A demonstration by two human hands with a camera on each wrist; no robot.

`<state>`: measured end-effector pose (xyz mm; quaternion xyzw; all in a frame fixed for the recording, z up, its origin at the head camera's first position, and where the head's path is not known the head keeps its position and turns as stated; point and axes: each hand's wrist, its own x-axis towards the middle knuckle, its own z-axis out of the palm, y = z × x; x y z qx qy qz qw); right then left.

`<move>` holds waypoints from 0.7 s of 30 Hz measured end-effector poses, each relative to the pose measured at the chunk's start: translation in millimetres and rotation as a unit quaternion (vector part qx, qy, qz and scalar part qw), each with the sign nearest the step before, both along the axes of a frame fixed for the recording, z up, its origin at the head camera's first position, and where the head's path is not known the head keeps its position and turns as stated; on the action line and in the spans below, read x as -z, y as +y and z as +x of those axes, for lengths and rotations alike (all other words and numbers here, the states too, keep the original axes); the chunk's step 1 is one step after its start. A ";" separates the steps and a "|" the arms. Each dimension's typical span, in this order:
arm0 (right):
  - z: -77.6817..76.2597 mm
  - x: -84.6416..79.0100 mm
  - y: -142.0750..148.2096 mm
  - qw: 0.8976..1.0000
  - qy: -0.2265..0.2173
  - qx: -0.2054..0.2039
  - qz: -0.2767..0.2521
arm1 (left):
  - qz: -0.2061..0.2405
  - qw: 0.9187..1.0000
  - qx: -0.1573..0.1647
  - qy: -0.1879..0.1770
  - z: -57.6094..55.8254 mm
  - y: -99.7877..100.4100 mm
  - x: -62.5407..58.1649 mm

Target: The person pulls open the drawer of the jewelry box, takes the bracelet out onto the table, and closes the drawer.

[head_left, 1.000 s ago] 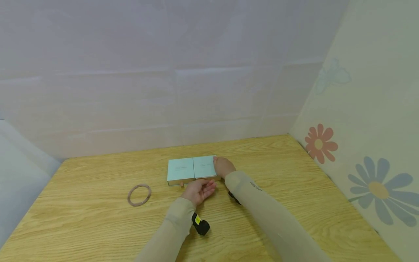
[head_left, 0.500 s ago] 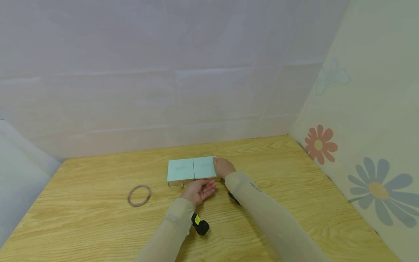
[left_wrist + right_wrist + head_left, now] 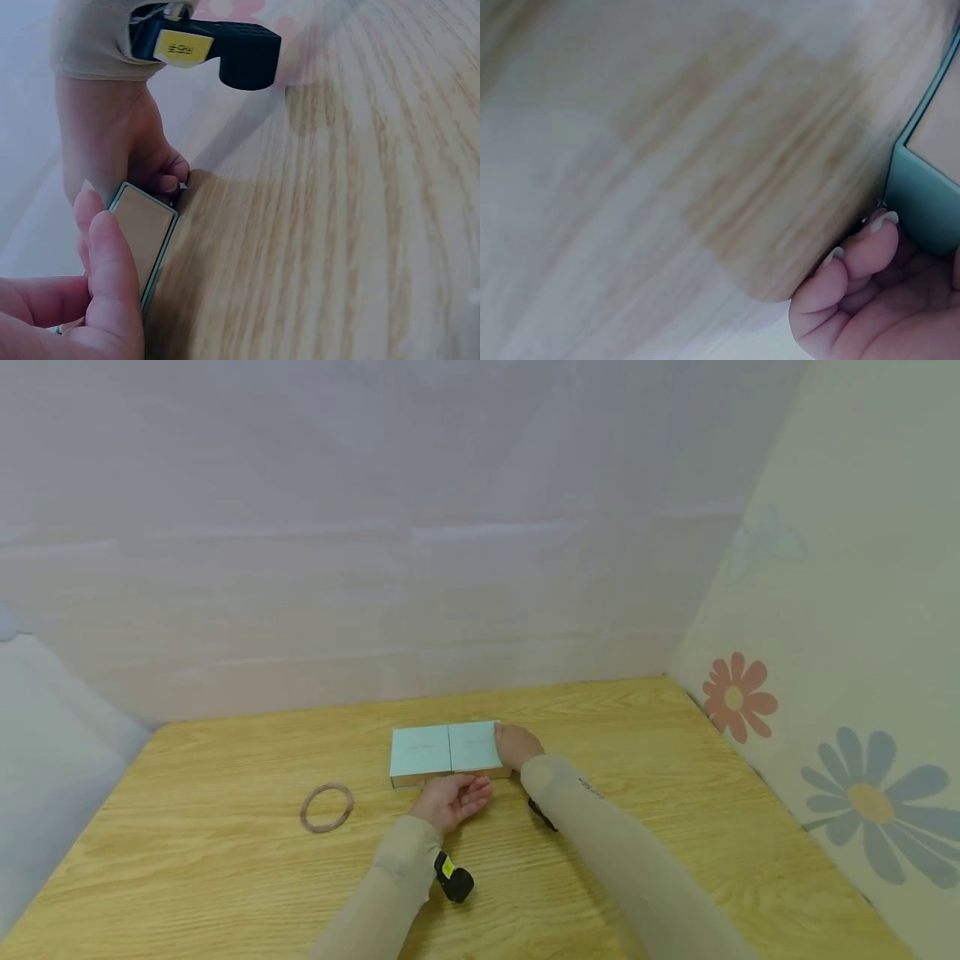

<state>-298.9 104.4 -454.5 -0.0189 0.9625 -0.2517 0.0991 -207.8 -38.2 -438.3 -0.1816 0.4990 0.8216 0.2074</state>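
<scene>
Two pale mint-green boxes stand side by side on the wooden table in the head view, the left box (image 3: 420,750) against the right box (image 3: 471,743). My right hand (image 3: 517,747) grips the right box at its right edge; in the right wrist view its fingers (image 3: 877,247) are bent against the green side wall. My left hand (image 3: 448,802) is at the front of the right box, palm turned up and fingers fairly straight. The left wrist view has those fingers (image 3: 112,262) before the tan front face (image 3: 146,225). Whether they pinch anything is hidden.
A brownish-pink ring like a bangle (image 3: 322,829) lies on the table (image 3: 225,860) left of the hands. A pale cloth wall (image 3: 300,593) rises behind the table, and a flower-printed wall (image 3: 825,677) borders its right side. Each wrist carries a black camera (image 3: 454,878).
The head view has shifted slightly, so the boxes and ring appear a little further right. My left hand has edged left relative to the boxes. The right hand keeps its place on the box.
</scene>
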 end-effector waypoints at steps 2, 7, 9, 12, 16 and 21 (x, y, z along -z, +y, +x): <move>-1.4 1.8 1.1 1.000 -0.006 0.000 -0.002 | 0.002 1.000 0.003 -0.002 0.2 1.5 2.2; -1.9 2.8 1.9 1.000 -0.015 -0.002 -0.012 | 0.011 1.000 0.012 -0.007 0.4 6.9 7.4; -1.7 2.2 1.7 1.000 -0.015 -0.007 -0.012 | 0.015 1.000 0.016 -0.005 0.2 8.7 7.9; -1.3 0.2 1.4 1.000 -0.013 -0.012 -0.015 | 0.019 1.000 0.017 0.000 0.3 10.6 7.3; -1.1 -2.4 1.7 1.000 -0.012 -0.014 -0.018 | 0.029 1.000 0.010 0.002 -0.4 13.0 6.1; -1.3 -4.7 2.6 1.000 -0.019 -0.016 -0.017 | 0.041 0.999 -0.002 -0.001 -2.1 15.8 5.7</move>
